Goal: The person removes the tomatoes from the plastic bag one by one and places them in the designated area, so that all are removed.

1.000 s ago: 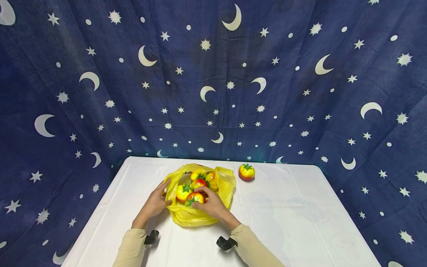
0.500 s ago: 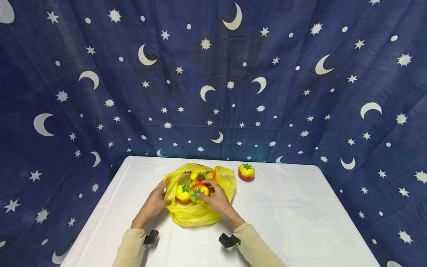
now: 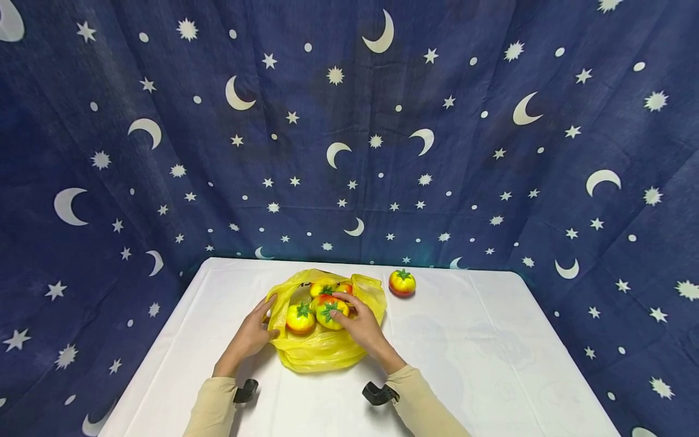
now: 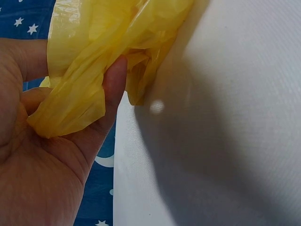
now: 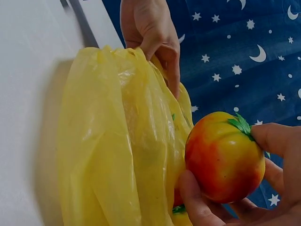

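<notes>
1. A dark blue backdrop [image 3: 306, 152], printed with pale moons, stars and dots, hangs behind everything.
2. The table [image 3: 464, 364] in front of it has a white covering.
3. A yellow plastic bag [image 3: 319, 359], thin, crinkled and slightly see-through, sits on the table with its mouth open.
4. The left hand [image 3: 252, 331] holds the bag's side, a fold gathered between its thumb and partly curled fingers.
5. The right hand [image 3: 361, 325] has its fingers spread to a fruit's width, gripping one tomato between thumb and fingers.
6. That held tomato [image 5: 223, 165] is at the bag's open mouth: round, slightly squat, glossy, yellow on top and flushed orange-red down the side.
7. A neighbouring tomato [image 3: 299, 320] lies just left of it inside the bag, with others partly hidden behind.
8. A lone tomato [image 3: 402, 283] stands upright on the table, right of the bag, yellow above and red below.
9. Smallest is the held tomato's pointed green leaf crown [image 5: 241, 123].
</notes>
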`<state>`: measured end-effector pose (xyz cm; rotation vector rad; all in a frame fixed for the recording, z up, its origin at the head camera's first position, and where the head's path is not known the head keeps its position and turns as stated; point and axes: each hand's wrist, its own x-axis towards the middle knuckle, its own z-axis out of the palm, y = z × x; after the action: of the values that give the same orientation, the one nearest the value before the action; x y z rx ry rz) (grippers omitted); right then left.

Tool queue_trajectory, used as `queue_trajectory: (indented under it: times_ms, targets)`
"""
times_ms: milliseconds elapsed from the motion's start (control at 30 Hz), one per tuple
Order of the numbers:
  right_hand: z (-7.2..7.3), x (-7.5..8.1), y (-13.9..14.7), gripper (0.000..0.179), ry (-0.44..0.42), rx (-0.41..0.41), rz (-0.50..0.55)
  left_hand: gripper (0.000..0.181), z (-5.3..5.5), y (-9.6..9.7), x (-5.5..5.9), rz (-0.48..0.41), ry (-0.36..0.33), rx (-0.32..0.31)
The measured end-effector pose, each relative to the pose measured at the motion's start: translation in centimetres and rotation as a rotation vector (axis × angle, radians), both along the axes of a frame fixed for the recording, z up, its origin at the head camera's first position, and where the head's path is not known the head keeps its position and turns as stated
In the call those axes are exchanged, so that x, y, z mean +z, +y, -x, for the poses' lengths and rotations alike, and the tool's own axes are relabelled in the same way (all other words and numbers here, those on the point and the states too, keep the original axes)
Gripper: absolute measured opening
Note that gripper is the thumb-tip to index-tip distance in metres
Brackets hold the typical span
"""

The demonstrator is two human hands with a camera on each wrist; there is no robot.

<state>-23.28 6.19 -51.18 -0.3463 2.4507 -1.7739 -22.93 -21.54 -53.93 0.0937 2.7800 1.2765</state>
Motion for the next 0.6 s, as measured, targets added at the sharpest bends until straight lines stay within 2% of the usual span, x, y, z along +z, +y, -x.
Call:
queue_trajectory:
  times_ms: [167,367,600]
  targets:
    - [0.1,0.1,0.4,0.048,-0.001,-0.009,0.022,0.090,0.0,-0.1,-0.1,-0.007,0.007,-0.003]
    - [0.2,0.4,1.1,0.067,0.021,0.026,0.052,0.090,-0.2,-0.1,-0.3,-0.002,0.011,-0.003]
    - [-0.2,1.3,2.0,0.070,0.038,0.028,0.029,0.090,-0.2,-0.1,-0.2,-0.005,0.011,0.002]
